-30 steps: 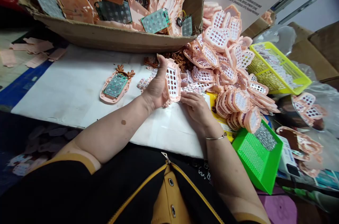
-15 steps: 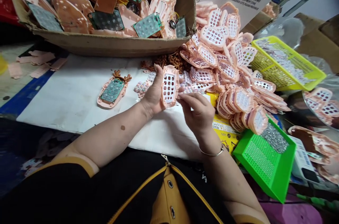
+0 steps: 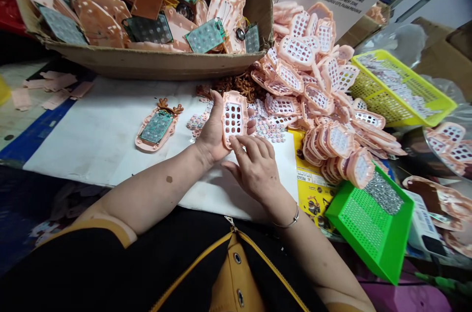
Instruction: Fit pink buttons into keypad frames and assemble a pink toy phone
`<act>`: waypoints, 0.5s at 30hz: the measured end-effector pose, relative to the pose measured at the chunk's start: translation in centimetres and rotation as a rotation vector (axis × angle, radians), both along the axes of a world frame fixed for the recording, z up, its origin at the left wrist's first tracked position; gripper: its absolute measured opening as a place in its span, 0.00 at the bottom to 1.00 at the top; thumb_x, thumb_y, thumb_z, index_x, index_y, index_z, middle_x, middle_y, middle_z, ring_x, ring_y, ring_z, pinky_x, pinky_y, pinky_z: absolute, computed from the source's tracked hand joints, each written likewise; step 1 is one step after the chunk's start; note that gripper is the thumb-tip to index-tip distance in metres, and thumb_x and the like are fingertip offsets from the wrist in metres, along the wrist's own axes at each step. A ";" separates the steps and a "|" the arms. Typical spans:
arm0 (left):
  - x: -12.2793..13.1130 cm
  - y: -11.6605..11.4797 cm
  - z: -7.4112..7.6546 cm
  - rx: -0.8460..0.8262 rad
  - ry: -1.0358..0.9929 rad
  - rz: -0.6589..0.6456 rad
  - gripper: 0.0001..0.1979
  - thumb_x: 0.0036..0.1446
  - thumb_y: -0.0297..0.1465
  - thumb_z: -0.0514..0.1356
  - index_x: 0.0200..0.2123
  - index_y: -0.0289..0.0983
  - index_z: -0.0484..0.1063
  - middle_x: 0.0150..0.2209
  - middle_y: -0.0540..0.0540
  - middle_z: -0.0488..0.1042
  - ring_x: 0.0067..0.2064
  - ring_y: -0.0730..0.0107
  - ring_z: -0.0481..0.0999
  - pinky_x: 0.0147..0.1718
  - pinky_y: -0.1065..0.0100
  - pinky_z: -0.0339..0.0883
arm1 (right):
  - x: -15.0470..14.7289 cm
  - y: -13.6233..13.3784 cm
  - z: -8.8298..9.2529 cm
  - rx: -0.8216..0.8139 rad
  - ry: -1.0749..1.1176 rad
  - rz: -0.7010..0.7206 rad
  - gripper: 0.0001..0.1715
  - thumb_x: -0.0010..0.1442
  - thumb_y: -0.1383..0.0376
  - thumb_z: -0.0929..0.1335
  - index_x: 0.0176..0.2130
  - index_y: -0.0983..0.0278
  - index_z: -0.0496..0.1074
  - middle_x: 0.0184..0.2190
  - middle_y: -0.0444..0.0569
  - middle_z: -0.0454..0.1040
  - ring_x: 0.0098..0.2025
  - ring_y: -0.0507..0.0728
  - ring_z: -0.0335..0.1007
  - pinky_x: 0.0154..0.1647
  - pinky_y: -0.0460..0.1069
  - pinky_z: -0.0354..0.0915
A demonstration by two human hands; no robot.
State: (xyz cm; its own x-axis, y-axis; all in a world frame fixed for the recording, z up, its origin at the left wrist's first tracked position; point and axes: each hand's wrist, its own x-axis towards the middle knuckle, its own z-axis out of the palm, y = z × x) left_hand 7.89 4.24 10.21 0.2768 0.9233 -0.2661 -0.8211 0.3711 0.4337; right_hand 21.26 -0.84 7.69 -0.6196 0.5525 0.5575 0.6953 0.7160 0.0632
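Observation:
A pink plastic shell half with a white grid of square holes lies upright in my left hand, thumb along its left edge and fingers behind it. My right hand touches the shell's lower end with its index fingertip, the other fingers loosely spread. Nothing shows in that hand. Left of them, on the white sheet, rests another pink shell fitted with a green circuit board and brown antlers. Small printed button pieces lie scattered behind the hands, partly hidden by them.
At the back stands a cardboard box of shells and circuit boards. A heap of pink shells lies to the right, stacked shells before it. Further right are a yellow basket and a green tray holding small metal screws.
My right hand has moved from the shell's right edge to its lower end, and its fingers have opened from a pinch. My left hand still holds the shell, shifted slightly left.

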 end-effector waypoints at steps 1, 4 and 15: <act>0.0 0.0 0.0 0.002 -0.004 0.002 0.40 0.58 0.63 0.43 0.51 0.37 0.72 0.37 0.43 0.78 0.41 0.64 0.80 0.40 0.65 0.76 | 0.0 -0.1 0.0 0.010 -0.008 -0.005 0.25 0.67 0.57 0.65 0.57 0.70 0.67 0.49 0.61 0.76 0.52 0.63 0.68 0.56 0.58 0.62; -0.1 0.0 0.2 0.004 -0.003 0.001 0.40 0.56 0.64 0.46 0.51 0.37 0.73 0.36 0.43 0.78 0.41 0.63 0.80 0.40 0.65 0.76 | 1.1 0.1 0.4 0.027 0.059 0.000 0.23 0.67 0.56 0.65 0.56 0.67 0.68 0.48 0.59 0.76 0.51 0.62 0.69 0.56 0.57 0.63; -0.4 0.0 1.0 0.002 0.071 0.010 0.39 0.54 0.65 0.47 0.51 0.40 0.72 0.35 0.45 0.79 0.38 0.66 0.81 0.38 0.65 0.77 | 8.9 5.4 -2.0 -0.316 -0.039 -0.653 0.25 0.65 0.61 0.61 0.54 0.74 0.71 0.42 0.68 0.77 0.42 0.67 0.71 0.46 0.61 0.64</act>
